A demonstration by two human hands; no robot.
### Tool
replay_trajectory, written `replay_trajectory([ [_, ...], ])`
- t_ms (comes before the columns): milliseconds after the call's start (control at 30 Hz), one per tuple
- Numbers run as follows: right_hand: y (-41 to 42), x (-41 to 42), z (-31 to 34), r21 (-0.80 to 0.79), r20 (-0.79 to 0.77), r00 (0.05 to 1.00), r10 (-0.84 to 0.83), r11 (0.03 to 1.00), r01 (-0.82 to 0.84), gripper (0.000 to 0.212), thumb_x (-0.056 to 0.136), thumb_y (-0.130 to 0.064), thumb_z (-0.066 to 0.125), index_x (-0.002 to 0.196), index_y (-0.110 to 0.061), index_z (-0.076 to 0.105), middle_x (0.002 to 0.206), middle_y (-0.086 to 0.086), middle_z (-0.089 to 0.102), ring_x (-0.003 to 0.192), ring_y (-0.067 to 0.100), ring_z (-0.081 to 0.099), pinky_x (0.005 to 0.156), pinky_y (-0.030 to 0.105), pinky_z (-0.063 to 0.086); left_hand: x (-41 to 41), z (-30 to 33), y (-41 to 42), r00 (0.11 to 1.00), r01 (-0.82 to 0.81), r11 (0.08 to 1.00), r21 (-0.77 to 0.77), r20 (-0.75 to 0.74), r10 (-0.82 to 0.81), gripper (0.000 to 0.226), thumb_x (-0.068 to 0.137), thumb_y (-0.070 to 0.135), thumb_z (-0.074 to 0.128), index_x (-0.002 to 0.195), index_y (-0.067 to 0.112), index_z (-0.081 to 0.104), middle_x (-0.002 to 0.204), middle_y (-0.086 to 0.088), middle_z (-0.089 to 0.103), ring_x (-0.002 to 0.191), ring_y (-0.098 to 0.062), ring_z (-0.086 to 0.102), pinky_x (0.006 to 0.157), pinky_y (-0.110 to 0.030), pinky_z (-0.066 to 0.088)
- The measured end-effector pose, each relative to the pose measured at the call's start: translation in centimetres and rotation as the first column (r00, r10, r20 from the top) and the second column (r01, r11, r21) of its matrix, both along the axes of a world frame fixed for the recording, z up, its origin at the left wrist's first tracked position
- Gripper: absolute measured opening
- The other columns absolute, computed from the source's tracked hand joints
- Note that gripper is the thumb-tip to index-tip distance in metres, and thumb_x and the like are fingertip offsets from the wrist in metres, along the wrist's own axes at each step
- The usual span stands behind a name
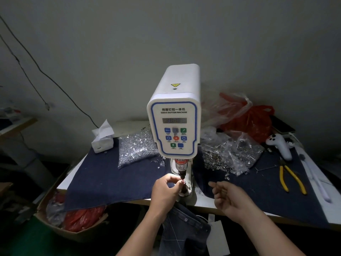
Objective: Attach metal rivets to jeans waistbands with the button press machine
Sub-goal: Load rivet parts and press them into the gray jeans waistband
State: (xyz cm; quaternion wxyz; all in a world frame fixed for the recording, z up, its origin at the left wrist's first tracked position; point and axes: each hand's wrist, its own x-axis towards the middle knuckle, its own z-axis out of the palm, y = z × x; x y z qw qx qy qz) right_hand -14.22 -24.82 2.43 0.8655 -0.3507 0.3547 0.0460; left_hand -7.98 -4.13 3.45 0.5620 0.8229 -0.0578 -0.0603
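The left hand (165, 189) pinched a small rivet (182, 182) at the die under the button press (174, 115) — fingertips right at the post. The right hand (227, 196) hovered just right of it, fingers loosely curled, holding nothing. The jeans (184, 230) hung below the near edge of the worktop (208, 203), waistband up. Bags of rivets (135, 149) lay either side of the press.

button machine (174, 115): 1 | hands: 2, left (164, 191), right (228, 196) | rivet bags: 2, 10 o'clock (135, 148), 2 o'clock (232, 154) | pliers (291, 179): 1 | tissue pack (102, 138): 1 | jeans (184, 230): 1
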Motion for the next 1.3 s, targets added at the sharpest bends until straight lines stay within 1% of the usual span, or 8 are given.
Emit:
replay_trajectory([
  [200, 0.2, -0.4, 0.0, -0.113, 0.014, 0.999, 0.029, 0.993, -0.027, 0.030, 0.103, -0.011, 0.049, 0.099, 0.008, 0.072, 0.059, 0.007, 0.058, 0.045, 0.010, 0.046, 0.037, 0.019, 0.037, 0.2, 1.1, -0.2, 0.993, -0.003, 0.962, 0.273, 0.116, -0.030, 0.019, 0.089, 0.029, 0.080, 0.076, 0.038, 0.069, 0.082, 0.017, 0.073, 0.084, 0.001, 0.067, 0.066, -0.008, 0.042],
  [467, 1.8, -0.8, 1.4, -0.372, 0.032, 0.984, 0.178, 0.916, -0.153, 0.025, 0.099, -0.020, 0.059, 0.098, -0.001, 0.076, 0.067, 0.008, 0.067, 0.052, 0.012, 0.049, 0.048, 0.023, 0.042, -0.2, 1.0, 0.3, 0.998, 0.012, 0.987, 0.161, 0.059, -0.022, 0.007, 0.090, 0.031, 0.081, 0.093, 0.027, 0.085, 0.089, 0.013, 0.080, 0.084, -0.004, 0.075, 0.081, -0.029, 0.060],
  [667, 3.8, -3.4, 2.0, -0.911, -0.106, 0.665, 0.739, 0.195, -0.362, 0.013, 0.085, -0.050, 0.070, 0.095, -0.043, 0.074, 0.095, -0.024, 0.073, 0.084, -0.008, 0.066, 0.071, 0.008, 0.048, -0.6, 1.2, 1.5, 0.991, -0.059, 0.982, -0.182, -0.128, 0.036, 0.018, 0.099, 0.019, 0.071, 0.084, 0.019, 0.080, 0.074, 0.008, 0.075, 0.059, 0.004, 0.062, 0.053, -0.012, 0.046],
  [767, 4.9, -4.6, 1.8, -0.971, -0.161, 0.626, 0.763, -0.008, -0.239, 0.023, 0.077, -0.061, 0.068, 0.094, -0.046, 0.064, 0.100, -0.028, 0.063, 0.093, -0.004, 0.061, 0.072, 0.012, 0.044, -0.6, 1.8, 2.0, 0.973, -0.088, 0.957, -0.277, -0.230, 0.023, 0.015, 0.100, 0.024, 0.069, 0.091, 0.019, 0.080, 0.074, 0.010, 0.071, 0.051, 0.000, 0.053, 0.050, -0.017, 0.044],
  [900, 5.7, -5.8, 1.8, -0.993, 0.099, 0.727, 0.679, 0.019, 0.118, 0.027, 0.079, -0.049, 0.076, 0.096, -0.036, 0.058, 0.101, -0.022, 0.051, 0.099, 0.003, 0.054, 0.078, 0.013, 0.040, -0.6, 2.6, 2.4, 0.941, -0.194, 0.893, -0.405, -0.335, 0.052, 0.014, 0.100, 0.020, 0.069, 0.092, 0.014, 0.080, 0.073, 0.005, 0.068, 0.046, -0.006, 0.047, 0.046, -0.020, 0.043],
  [1100, 6.2, -6.7, 2.9, -0.984, -0.101, 0.678, 0.728, 0.026, -0.174, 0.023, 0.075, -0.055, 0.074, 0.088, -0.043, 0.059, 0.091, -0.014, 0.058, 0.087, -0.002, 0.054, 0.074, 0.014, 0.042, -1.4, 3.4, 2.2, 0.947, -0.202, 0.843, -0.498, -0.321, 0.037, 0.015, 0.100, 0.019, 0.068, 0.091, 0.013, 0.078, 0.074, 0.000, 0.065, 0.048, -0.010, 0.045, 0.046, -0.020, 0.041],
  [1200, 5.4, -6.3, 3.6, -0.958, -0.161, 0.624, 0.765, 0.031, -0.284, 0.018, 0.075, -0.054, 0.072, 0.083, -0.044, 0.060, 0.080, -0.016, 0.060, 0.074, -0.004, 0.055, 0.070, 0.017, 0.043, -2.5, 3.8, 2.5, 0.987, 0.026, 0.912, -0.409, -0.135, -0.088, 0.025, 0.102, 0.032, 0.065, 0.085, 0.022, 0.079, 0.080, -0.002, 0.070, 0.055, -0.008, 0.050, 0.055, -0.019, 0.044],
  [1300, 4.3, -5.9, 4.6, -0.943, 0.068, 0.607, 0.792, 0.249, -0.220, 0.012, 0.083, -0.040, 0.070, 0.082, -0.036, 0.059, 0.084, -0.014, 0.060, 0.080, 0.000, 0.053, 0.075, 0.024, 0.043, -3.3, 3.4, 4.3, 0.880, 0.468, 0.883, 0.027, 0.079, -0.469, 0.026, 0.096, 0.053, 0.066, 0.087, 0.031, 0.077, 0.085, 0.007, 0.063, 0.077, -0.003, 0.057, 0.073, -0.023, 0.047],
])
